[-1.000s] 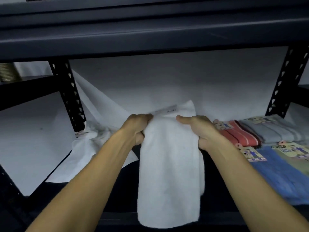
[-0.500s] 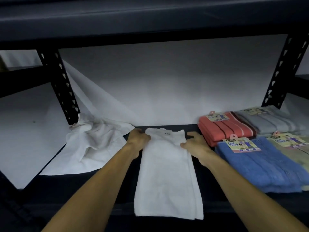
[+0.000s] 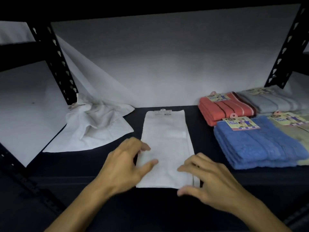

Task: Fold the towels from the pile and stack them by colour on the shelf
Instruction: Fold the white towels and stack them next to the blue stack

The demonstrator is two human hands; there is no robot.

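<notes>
while both hands hover with fingers spread and loose, the left hand [image 3: 124,166] and right hand [image 3: 209,180] grasp nothing above the near end of one folded white towel [image 3: 167,148] lying flat on the shelf [image 3: 207,148]; one crumpled white towel [image 3: 98,124] lies left, four folded stacks right.

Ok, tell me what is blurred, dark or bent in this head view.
Head view: both hands are motion-blurred, the left hand and right hand smeared at the fingertips; the white towel lies sharp enough to show its tag; the shelf surface and upper shelf are nearly black; the right upright leans inward from wide-angle distortion; no glare shows.
</notes>
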